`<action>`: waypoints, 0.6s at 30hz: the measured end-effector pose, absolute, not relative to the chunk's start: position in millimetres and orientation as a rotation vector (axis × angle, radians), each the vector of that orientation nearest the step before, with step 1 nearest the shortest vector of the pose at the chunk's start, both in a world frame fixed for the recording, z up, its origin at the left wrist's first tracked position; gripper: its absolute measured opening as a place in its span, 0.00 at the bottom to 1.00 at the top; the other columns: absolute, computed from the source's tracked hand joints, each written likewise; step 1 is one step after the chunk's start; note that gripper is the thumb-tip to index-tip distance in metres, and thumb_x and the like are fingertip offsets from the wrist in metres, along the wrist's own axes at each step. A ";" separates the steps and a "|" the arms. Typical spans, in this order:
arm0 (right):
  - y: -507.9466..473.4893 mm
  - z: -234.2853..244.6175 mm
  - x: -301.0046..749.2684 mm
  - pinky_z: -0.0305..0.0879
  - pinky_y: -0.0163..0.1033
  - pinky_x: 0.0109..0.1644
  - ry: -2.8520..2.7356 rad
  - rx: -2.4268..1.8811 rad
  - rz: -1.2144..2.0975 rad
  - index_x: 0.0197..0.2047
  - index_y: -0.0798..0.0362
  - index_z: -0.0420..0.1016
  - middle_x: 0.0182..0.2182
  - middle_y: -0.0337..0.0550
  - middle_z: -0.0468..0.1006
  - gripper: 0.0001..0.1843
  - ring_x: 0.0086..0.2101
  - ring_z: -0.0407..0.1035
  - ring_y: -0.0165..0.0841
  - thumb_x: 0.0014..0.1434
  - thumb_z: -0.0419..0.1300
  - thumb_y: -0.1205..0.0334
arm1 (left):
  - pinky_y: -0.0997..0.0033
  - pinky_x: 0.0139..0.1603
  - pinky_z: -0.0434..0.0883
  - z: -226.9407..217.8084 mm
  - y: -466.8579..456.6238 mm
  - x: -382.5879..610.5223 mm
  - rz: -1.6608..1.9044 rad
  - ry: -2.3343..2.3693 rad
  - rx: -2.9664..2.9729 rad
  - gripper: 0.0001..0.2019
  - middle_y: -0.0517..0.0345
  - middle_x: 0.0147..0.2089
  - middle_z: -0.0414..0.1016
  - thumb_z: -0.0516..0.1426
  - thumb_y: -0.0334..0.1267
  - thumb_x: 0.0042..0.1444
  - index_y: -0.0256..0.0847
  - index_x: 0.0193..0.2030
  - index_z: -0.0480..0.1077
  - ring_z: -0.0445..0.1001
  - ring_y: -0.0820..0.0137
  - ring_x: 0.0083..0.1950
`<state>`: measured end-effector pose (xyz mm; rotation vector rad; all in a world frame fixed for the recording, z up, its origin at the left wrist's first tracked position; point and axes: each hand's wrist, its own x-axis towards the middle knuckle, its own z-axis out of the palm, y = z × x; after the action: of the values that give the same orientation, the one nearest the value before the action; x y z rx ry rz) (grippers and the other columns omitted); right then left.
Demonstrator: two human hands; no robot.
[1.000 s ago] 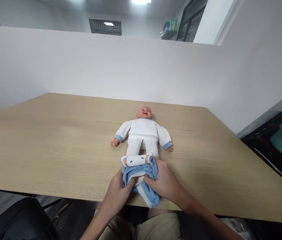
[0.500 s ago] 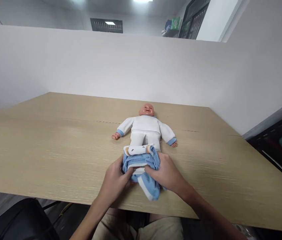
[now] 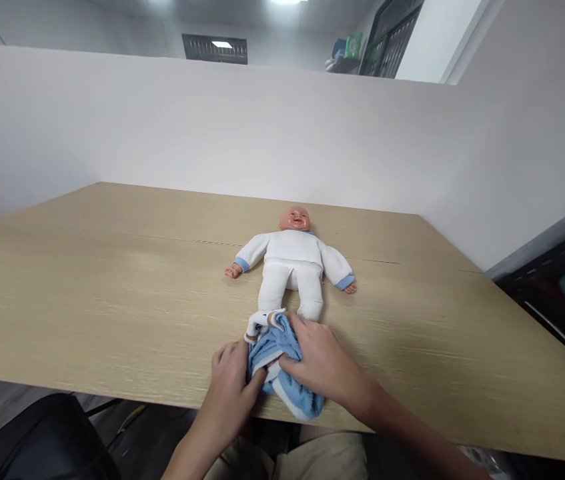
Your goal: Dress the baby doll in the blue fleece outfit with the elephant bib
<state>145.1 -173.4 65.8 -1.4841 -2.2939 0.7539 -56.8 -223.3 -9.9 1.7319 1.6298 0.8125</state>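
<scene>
A baby doll (image 3: 293, 250) lies on its back, head at the far side, in a white top with blue cuffs. Both of its white legs point toward me, and their lower ends are hidden. In front of them is a bunched blue terry baby garment (image 3: 275, 347) with white trim and a printed face on a white band. My left hand (image 3: 232, 377) grips its left side, thumb on top. On the other side, my right hand (image 3: 319, 357) is closed on the cloth, with the thumb inside the opening. Whether the doll's feet are inside the garment, I cannot tell.
The light wooden table (image 3: 137, 300) meets a white wall (image 3: 262, 133) behind the doll. A black chair (image 3: 42, 440) stands below the front edge at left. At right is a dark container (image 3: 552, 280) with green cloth.
Both hands have drawn the garment toward me and down off the doll's thighs. More of the white legs shows, and the cloth is more crumpled and tilted.
</scene>
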 end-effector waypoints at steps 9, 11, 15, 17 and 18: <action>-161.2 50.4 161.3 0.70 0.41 0.40 -1.941 -1.141 1.082 0.44 0.50 0.75 0.35 0.38 0.82 0.12 0.34 0.74 0.37 0.56 0.66 0.69 | 0.58 0.73 0.65 -7.8 -211.5 -54.2 1.237 1.318 1.413 0.25 0.44 0.71 0.70 0.56 0.46 0.73 0.42 0.71 0.58 0.66 0.56 0.75; -152.7 52.5 163.1 0.69 0.40 0.41 -1.957 -1.116 1.035 0.42 0.50 0.76 0.36 0.38 0.82 0.11 0.35 0.74 0.36 0.56 0.66 0.70 | 0.58 0.75 0.63 -7.1 -199.9 -55.4 1.265 1.334 1.424 0.24 0.44 0.71 0.71 0.56 0.45 0.73 0.40 0.71 0.61 0.67 0.56 0.75; -130.5 62.3 175.7 0.70 0.40 0.49 -2.116 -1.043 1.013 0.46 0.52 0.79 0.42 0.40 0.83 0.13 0.42 0.76 0.38 0.57 0.70 0.65 | 0.56 0.70 0.69 1.4 -173.7 -67.0 1.196 1.254 1.379 0.23 0.43 0.66 0.77 0.57 0.50 0.71 0.37 0.65 0.71 0.73 0.52 0.69; -120.3 64.9 186.1 0.71 0.43 0.55 -2.154 -0.991 1.110 0.56 0.52 0.78 0.50 0.43 0.84 0.23 0.49 0.76 0.41 0.58 0.73 0.58 | 0.56 0.66 0.73 11.1 -162.8 -76.6 1.100 1.170 1.360 0.24 0.43 0.61 0.81 0.59 0.53 0.70 0.36 0.61 0.74 0.77 0.51 0.64; -116.1 64.4 191.5 0.71 0.45 0.59 -2.140 -0.970 1.171 0.61 0.52 0.76 0.54 0.45 0.83 0.29 0.52 0.76 0.43 0.59 0.74 0.54 | 0.55 0.66 0.73 16.5 -158.5 -81.9 1.056 1.137 1.375 0.24 0.43 0.61 0.81 0.59 0.54 0.70 0.37 0.60 0.75 0.78 0.51 0.63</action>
<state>191.5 -116.1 64.4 -0.9703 -2.1399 1.1706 -81.9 -158.5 16.5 1.3753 1.1367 1.0560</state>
